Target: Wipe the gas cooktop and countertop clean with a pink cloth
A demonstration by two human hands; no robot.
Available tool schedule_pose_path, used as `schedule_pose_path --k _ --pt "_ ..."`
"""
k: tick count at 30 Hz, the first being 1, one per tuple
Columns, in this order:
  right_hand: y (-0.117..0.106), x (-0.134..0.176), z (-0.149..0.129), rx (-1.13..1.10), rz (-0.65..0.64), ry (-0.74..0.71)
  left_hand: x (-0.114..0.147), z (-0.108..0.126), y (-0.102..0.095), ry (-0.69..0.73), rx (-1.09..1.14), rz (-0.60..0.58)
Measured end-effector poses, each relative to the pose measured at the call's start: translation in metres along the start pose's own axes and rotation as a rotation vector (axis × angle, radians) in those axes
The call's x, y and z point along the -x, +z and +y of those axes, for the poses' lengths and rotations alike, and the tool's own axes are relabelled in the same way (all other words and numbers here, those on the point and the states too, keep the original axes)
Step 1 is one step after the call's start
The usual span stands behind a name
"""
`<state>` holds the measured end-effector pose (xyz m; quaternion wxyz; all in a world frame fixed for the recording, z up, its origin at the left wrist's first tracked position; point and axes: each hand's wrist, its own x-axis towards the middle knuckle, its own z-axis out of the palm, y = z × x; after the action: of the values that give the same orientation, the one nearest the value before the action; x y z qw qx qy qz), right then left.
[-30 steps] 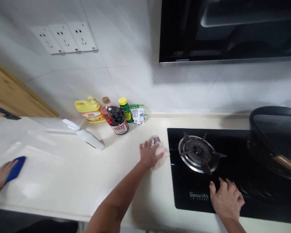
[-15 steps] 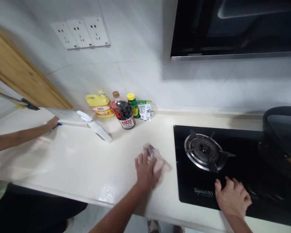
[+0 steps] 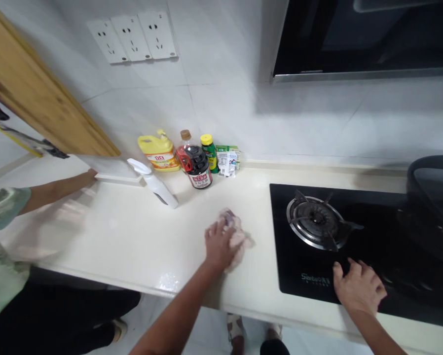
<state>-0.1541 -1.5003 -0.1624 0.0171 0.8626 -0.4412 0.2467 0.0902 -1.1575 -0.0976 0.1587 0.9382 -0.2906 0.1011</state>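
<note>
My left hand (image 3: 219, 247) presses a crumpled pinkish cloth (image 3: 238, 237) against the white countertop (image 3: 140, 236), left of the gas stove. The cloth is a little blurred, and part of it lies under my fingers. Fingers apart and holding nothing, my right hand (image 3: 360, 290) rests at the front edge of the black glass stove (image 3: 295, 261). Behind that hand is a round burner (image 3: 316, 221) with metal pan supports.
Along the wall stand a yellow jug (image 3: 158, 154), a dark sauce bottle (image 3: 197, 165), a green bottle (image 3: 209, 154) and packets (image 3: 228, 162). A white spray bottle (image 3: 157, 187) is nearer. A dark pan (image 3: 428, 197) sits right. Another person's arm (image 3: 60, 191) reaches in from the left.
My left hand and the cloth have shifted slightly left across the counter. My right hand stays on the stove edge. The view has tilted a little, and more of the other person shows.
</note>
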Motion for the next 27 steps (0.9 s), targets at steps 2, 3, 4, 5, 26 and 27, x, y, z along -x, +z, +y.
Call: schedule_pose_path --k 2,3,4,5,26,27 --pt "0.0 0.0 0.001 -0.004 -0.006 0.0 -0.004 -0.041 -0.017 -0.121 -0.064 -0.003" --pt "0.0 0.0 0.001 -0.007 -0.006 -0.001 0.0 -0.063 -0.026 -0.17 -0.089 0.013" --pt "0.001 0.0 0.002 -0.009 -0.006 -0.002 0.008 -0.084 -0.036 -0.214 -0.109 0.034" --pt "0.001 0.0 0.003 -0.01 -0.003 -0.003 0.019 -0.105 -0.045 -0.265 -0.127 0.048" --pt "0.01 0.001 0.01 -0.019 -0.029 0.046 0.17 -0.021 -0.021 -0.246 -0.159 0.053" --pt "0.009 0.001 0.011 -0.026 -0.032 0.046 0.177 -0.006 -0.012 -0.155 -0.116 0.034"
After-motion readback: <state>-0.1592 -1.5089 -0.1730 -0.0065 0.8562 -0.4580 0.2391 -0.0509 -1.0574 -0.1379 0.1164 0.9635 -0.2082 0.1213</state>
